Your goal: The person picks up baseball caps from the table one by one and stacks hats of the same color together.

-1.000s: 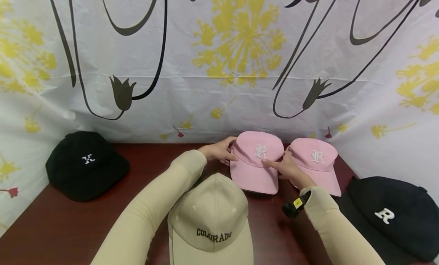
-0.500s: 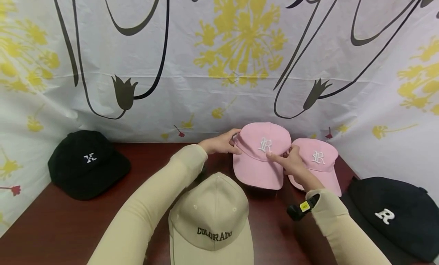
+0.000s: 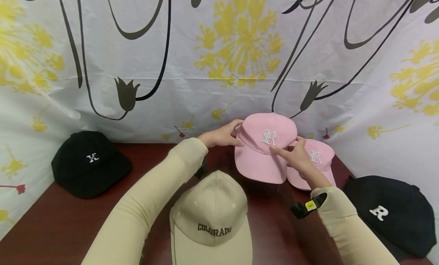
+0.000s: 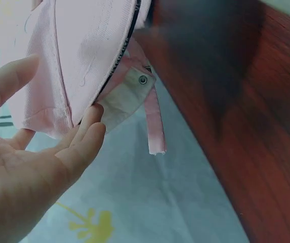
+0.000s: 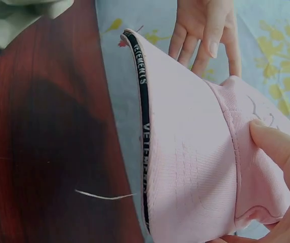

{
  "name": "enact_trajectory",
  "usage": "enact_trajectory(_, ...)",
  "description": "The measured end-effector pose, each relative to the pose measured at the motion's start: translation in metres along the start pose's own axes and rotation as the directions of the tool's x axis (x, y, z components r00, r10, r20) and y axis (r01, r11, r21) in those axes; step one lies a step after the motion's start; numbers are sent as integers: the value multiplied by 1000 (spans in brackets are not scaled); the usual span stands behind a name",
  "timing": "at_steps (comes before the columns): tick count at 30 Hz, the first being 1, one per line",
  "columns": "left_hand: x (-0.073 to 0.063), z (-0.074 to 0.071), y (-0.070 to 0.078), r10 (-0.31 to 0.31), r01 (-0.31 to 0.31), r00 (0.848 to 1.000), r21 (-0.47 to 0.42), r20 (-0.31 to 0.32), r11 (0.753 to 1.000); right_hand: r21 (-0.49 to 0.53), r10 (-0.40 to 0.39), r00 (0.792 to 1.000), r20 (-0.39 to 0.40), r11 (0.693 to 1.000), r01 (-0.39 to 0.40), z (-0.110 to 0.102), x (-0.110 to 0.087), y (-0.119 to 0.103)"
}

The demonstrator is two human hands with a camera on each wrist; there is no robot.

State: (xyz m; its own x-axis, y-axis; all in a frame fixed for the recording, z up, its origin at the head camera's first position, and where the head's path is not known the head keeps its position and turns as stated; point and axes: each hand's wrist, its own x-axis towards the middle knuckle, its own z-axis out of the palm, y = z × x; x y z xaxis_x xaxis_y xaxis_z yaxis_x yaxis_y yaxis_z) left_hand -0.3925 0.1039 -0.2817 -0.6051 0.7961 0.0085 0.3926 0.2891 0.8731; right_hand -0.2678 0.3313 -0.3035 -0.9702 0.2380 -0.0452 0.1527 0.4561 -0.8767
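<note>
A pink baseball cap (image 3: 260,164) with a white embroidered letter is held up between both hands, its brim toward me and over the table. My left hand (image 3: 222,136) grips its left side; in the left wrist view the thumb lies on the outside and fingertips reach the lower edge. On the other side my right hand (image 3: 299,158) pinches it, with the thumb on the front beside the letter and the fingers behind. Black tape with white lettering (image 5: 146,136) lines the brim's edge. A pink strap (image 4: 154,121) hangs from the cap's back.
A matching pink cap (image 3: 321,148) sits right behind my right hand. The beige COLORADO cap (image 3: 209,207) stands in front, between my arms. Black caps lie at far left (image 3: 87,173) and right (image 3: 399,211). A printed cloth (image 3: 219,66) hangs behind the dark red table (image 3: 68,227).
Both hands have raised the pink cap and moved it slightly right, so it now overlaps the second pink cap's left side. The other caps stay in place; the view shifts slightly.
</note>
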Motion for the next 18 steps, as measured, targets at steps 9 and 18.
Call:
enact_trajectory(9, -6, 6, 26, 70, -69, 997, 49, -39, 996, -17, -49, 998, -50, 999, 48, -14, -18, -13)
enact_trajectory(18, -11, 19, 51, 82, -66, 994, 195, -77, 979, -49, -88, 994, -69, 995, 85, -29, -37, -16)
